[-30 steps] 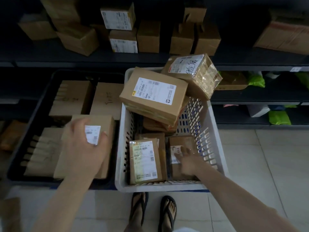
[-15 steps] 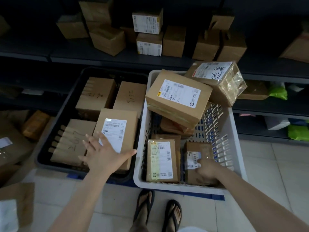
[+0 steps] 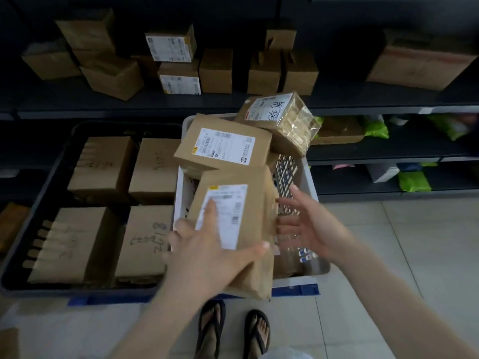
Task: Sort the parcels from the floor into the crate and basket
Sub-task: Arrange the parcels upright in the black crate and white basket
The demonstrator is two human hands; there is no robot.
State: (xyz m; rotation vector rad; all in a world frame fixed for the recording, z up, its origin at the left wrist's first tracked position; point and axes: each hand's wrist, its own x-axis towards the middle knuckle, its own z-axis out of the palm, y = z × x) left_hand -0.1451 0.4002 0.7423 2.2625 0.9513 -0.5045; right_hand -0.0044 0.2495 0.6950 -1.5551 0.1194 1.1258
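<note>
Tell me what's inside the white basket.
A labelled brown parcel lies at the back, a tape-wrapped parcel leaning on the far rim. The held parcel in the left hand covers the front of the white basket, so anything beneath is hidden.

Dim room, dark metal shelving (image 3: 363, 110) with cardboard boxes (image 3: 215, 71) and green bags (image 3: 414, 181), pale tiled floor (image 3: 427, 255).
</note>
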